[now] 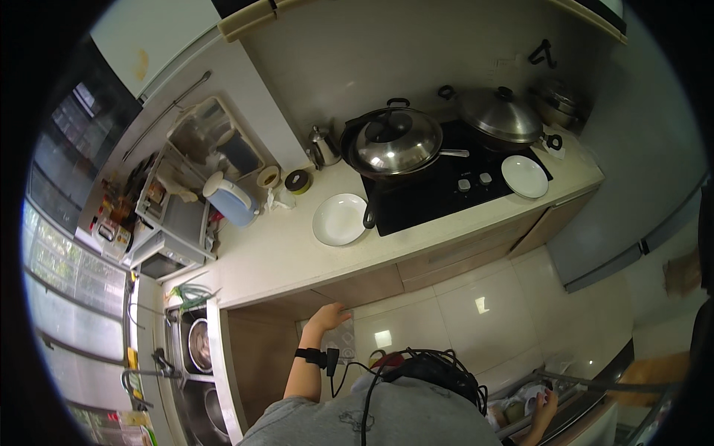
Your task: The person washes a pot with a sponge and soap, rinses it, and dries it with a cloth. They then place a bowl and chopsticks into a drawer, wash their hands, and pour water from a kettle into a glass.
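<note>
My left hand (pixel 333 316) is held over the floor beside the counter's front edge, with nothing in it and its fingers spread a little. A black strap with a cable is round that forearm. At the lower right my right hand (pixel 544 410) is at a white plastic bag (pixel 532 392) in an open drawer or basket; whether its fingers grip the bag is not clear. A roundish greenish item (pixel 514 412) lies beside the bag. On the counter ahead stand a white plate or shallow dish (pixel 340 219) and, by the hob's right corner, a smaller white plate (pixel 525 177).
A lidded wok (pixel 397 144) and a lidded pan (pixel 499 117) stand on the black hob (pixel 429 195). To the left are a blue kettle (pixel 230 199), green onions (pixel 192 292) and a double sink (pixel 196 377). A fridge (pixel 630 167) bounds the right side.
</note>
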### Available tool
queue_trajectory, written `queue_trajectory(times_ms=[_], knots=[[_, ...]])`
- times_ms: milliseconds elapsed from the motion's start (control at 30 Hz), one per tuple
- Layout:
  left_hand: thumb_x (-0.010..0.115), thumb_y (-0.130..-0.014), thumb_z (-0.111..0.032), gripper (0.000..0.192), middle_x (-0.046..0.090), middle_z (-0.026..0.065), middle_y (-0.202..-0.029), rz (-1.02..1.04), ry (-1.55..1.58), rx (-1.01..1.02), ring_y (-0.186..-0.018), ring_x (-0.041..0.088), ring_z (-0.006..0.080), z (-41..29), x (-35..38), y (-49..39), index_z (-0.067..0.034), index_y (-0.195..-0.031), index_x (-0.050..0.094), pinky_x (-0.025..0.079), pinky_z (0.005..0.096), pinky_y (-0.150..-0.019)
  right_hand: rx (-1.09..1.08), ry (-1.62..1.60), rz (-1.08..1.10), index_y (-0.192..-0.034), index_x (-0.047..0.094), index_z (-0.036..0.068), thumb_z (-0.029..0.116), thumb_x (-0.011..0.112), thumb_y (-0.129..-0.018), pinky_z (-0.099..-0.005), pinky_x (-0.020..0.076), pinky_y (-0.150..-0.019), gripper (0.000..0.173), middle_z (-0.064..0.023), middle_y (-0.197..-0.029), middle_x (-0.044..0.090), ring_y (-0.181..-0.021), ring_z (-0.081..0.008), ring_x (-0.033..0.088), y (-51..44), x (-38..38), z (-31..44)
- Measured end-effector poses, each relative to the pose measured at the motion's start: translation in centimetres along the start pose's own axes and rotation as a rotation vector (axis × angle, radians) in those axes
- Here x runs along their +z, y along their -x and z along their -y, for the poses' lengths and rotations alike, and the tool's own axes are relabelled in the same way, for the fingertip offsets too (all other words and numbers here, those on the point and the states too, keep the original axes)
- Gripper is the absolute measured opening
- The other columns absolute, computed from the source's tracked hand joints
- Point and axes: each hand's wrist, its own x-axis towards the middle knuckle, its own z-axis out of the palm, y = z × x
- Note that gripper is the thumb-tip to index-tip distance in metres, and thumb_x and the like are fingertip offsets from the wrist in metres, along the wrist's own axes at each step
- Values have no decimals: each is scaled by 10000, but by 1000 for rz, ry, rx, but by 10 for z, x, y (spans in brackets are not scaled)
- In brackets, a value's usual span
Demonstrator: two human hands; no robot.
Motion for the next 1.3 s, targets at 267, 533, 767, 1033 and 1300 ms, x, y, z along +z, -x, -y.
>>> queue_trajectory(times_ms=[267,533,767,1033,1300], knots=[[645,-812,-450,632,600,225,-1168,65,-96,-78,-1083,580,340,-16,33,10,7,-1236,542,471,384,-889,-25,61,47,-1059,579,-59,58,653,-812,-363,482,-713,283,-173,-1010,575,-824,-270,587,-80,-14,-11],[669,-799,-421,606,621,224,-1123,-71,-35,-15,-1060,594,341,-37,16,-21,16,-1204,563,483,396,-867,-112,63,-21,-1018,602,-47,90,666,-801,-383,474,-777,264,-181,-966,589,-871,-331,594,-70,-14,12],[636,-797,-433,589,606,228,-1142,57,-171,46,-1100,561,360,-56,7,-51,13,-1179,581,455,418,-917,63,29,-104,-1029,605,-22,135,675,-791,-399,453,-850,293,-181,-1087,578,-999,-351,562,-49,-24,18],[660,-780,-415,596,629,227,-1093,113,-253,209,-1041,596,354,-124,25,-109,10,-1190,578,474,408,-873,135,56,-280,-1007,608,-16,135,680,-765,-383,450,-845,295,-170,-1041,589,-973,-347,571,-7,-41,-21],[668,-791,-392,571,628,229,-1096,134,-352,388,-1034,601,351,-251,74,-138,0,-1196,576,485,408,-853,236,26,-356,-996,608,-13,116,672,-770,-374,464,-812,268,-162,-1010,597,-937,-329,582,15,-62,-73]])
